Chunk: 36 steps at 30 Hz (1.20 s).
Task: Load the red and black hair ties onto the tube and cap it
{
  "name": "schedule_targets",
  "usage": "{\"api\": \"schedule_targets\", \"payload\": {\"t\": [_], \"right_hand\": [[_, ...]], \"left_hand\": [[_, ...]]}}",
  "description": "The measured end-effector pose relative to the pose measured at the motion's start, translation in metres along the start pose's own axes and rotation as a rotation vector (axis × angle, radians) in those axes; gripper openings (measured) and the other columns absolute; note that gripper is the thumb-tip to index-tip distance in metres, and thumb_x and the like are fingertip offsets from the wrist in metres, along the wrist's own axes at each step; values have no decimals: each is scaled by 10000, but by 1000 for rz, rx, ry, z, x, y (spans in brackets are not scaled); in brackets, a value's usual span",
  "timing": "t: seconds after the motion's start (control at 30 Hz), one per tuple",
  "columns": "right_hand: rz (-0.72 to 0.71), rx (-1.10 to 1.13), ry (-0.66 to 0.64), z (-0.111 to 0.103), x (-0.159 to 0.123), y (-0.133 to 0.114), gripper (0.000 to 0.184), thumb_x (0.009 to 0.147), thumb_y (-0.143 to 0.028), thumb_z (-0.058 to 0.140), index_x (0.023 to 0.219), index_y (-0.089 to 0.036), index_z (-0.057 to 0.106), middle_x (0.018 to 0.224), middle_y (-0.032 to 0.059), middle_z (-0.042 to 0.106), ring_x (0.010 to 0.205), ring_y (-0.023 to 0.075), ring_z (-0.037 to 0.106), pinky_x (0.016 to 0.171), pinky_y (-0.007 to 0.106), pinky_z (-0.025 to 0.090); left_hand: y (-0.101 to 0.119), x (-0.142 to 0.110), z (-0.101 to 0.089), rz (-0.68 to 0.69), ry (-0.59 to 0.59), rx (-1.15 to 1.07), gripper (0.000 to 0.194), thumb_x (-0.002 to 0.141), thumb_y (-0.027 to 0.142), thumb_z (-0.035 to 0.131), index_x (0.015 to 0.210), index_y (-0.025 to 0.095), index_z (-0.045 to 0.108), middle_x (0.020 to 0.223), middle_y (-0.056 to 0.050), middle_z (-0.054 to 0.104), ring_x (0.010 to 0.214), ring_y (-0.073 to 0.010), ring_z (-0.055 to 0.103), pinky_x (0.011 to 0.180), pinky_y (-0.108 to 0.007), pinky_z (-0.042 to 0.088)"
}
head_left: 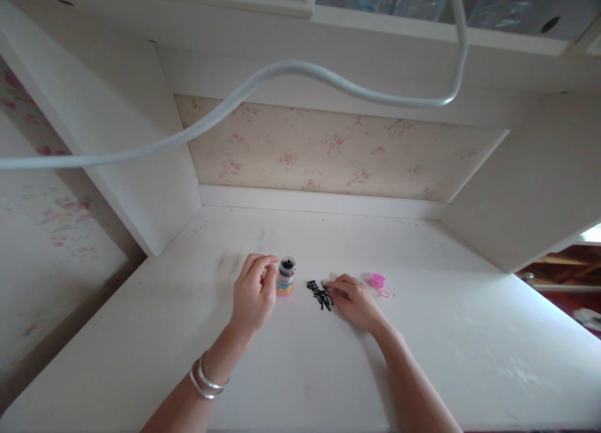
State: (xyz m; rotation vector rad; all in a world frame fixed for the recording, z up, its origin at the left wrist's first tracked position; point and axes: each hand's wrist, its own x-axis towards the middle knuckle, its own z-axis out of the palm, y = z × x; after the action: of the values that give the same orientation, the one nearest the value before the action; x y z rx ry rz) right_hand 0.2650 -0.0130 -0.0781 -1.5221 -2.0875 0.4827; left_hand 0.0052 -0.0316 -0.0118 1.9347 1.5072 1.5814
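Observation:
A small clear jar (286,276) stands upright on the white tabletop, uncapped, with black pieces at its mouth and pink, yellow and blue colours lower down. Beside its left side is my left hand (255,289), fingers loosely bent, the index fingertip close to the rim; whether it touches cannot be made out. To the right of the jar lies a small pile of black hair elastics (320,295). At the pile's right edge, the fingertips of my right hand (353,300) pinch a black hair elastic. A pink lid (377,280) with a loop rests beyond that hand.
The white tabletop (300,370) is bounded by side panels and a low back ledge (319,200). A white cable (300,67) hangs across the upper view. Overhead, a shelf (399,26) holds clear plastic items. Wooden shelving (563,267) shows at far right.

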Motion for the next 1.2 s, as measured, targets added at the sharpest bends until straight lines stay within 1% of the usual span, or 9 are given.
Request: {"api": "schedule_targets", "payload": {"t": [0.2, 0.27, 0.4, 0.5, 0.57, 0.7, 0.83, 1.03, 1.2], "right_hand": [[2, 64, -3, 2, -1, 6, 210, 842, -264, 529, 871, -232, 734, 935, 55, 625, 811, 174, 609, 748, 290, 463], [1, 66, -1, 2, -1, 6, 214, 858, -275, 516, 848, -218, 723, 930, 59, 621, 813, 175, 607, 744, 289, 464], [-30, 69, 22, 1, -1, 6, 267, 909, -302, 458, 861, -202, 702, 929, 72, 613, 835, 180, 603, 769, 298, 462], [-39, 95, 50, 1, -1, 7, 293, 933, -322, 422, 868, -194, 678, 945, 77, 601, 836, 177, 604, 778, 297, 464], [-47, 105, 69, 2, -1, 8, 295, 943, -328, 406, 879, -193, 661, 955, 78, 593, 837, 174, 600, 778, 296, 464], [-52, 107, 106, 3, 0, 7, 301, 962, -339, 360, 884, -192, 610, 949, 79, 583, 840, 177, 589, 777, 304, 460], [-25, 118, 185, 4, 1, 6, 303, 970, -371, 333, 863, -195, 556, 936, 84, 574, 833, 184, 574, 768, 314, 459], [15, 151, 364, 2, 6, -2, 311, 948, -417, 392, 842, -191, 577, 909, 80, 570, 844, 195, 555, 757, 322, 448], [-68, 212, 474, -9, 12, -44, 264, 953, -368, 416, 866, -189, 589, 921, 72, 562, 832, 176, 536, 700, 293, 435]], "left_hand": [[7, -16, 0, 126, -21, -57, 136, 891, 210, 488, 896, 180, 621, 868, -33, 597, 558, -75, 481, 509, -202, 415], [12, -25, 4, 198, -133, -36, 151, 898, 205, 472, 926, 187, 619, 875, -44, 612, 574, -83, 508, 543, -207, 445], [21, -42, 19, 255, -490, 119, 216, 921, 225, 413, 994, 219, 616, 917, -49, 630, 815, -138, 615, 747, -241, 504], [23, -51, 30, 216, -680, 249, 222, 903, 233, 436, 1022, 243, 624, 1034, -38, 605, 816, -139, 630, 730, -243, 519], [21, -54, 36, 212, -742, 300, 248, 898, 234, 447, 1070, 262, 623, 1108, -34, 589, 804, -145, 638, 709, -257, 529], [16, -55, 42, 247, -774, 331, 326, 914, 237, 424, 1191, 295, 587, 1275, -36, 546, 896, -179, 650, 750, -293, 533], [14, -55, 46, 288, -806, 353, 314, 907, 213, 425, 1143, 283, 621, 1361, -23, 511, 935, -194, 649, 783, -318, 530], [15, -55, 46, 269, -797, 331, 289, 913, 183, 411, 1110, 226, 619, 1148, -70, 638, 914, -186, 643, 798, -304, 512], [14, -57, 45, 298, -815, 360, 267, 937, 195, 365, 1096, 205, 579, 1048, -66, 647, 862, -180, 643, 750, -294, 511]]}}
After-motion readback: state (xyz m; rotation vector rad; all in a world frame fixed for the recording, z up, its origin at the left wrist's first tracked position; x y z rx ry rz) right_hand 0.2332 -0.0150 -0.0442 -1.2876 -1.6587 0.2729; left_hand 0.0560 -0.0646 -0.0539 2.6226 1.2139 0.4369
